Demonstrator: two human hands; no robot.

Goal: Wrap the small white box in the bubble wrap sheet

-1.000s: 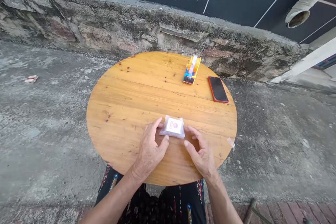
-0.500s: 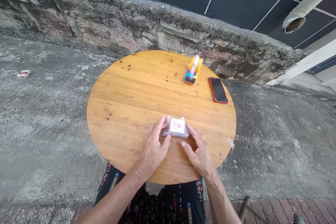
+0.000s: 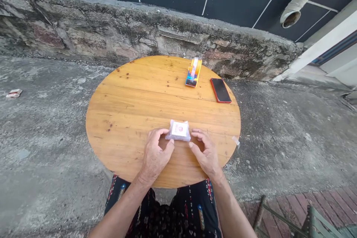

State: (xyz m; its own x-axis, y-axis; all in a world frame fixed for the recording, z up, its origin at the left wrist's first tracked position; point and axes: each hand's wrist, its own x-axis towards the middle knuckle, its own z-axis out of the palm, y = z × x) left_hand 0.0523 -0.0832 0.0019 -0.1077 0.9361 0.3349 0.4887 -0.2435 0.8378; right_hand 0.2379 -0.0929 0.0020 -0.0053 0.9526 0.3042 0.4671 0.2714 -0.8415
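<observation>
A small packet wrapped in clear plastic [image 3: 178, 131], with a white label bearing red print, lies flat on the round wooden table [image 3: 134, 108]. My left hand [image 3: 157, 150] is at its left side, thumb and fingers apart, the fingertips by the plastic's edge. On the other side my right hand [image 3: 205, 152] curves round the packet's right end with its fingers apart from the thumb. Neither hand grips the packet; whether the fingertips touch it I cannot tell.
Toward the back of the table stands a yellow and blue tape dispenser [image 3: 193, 72]. Right of it lies a red-cased phone [image 3: 221, 90]. A strip of clear tape [image 3: 235, 141] hangs at the table's right edge. A stone wall [image 3: 125, 37] runs behind, and a chair frame [image 3: 304, 219] stands lower right.
The view has shifted, so the table sits further left in the picture. The fingers of both hands have drawn back a little from the packet's sides. The packet stays on the table.
</observation>
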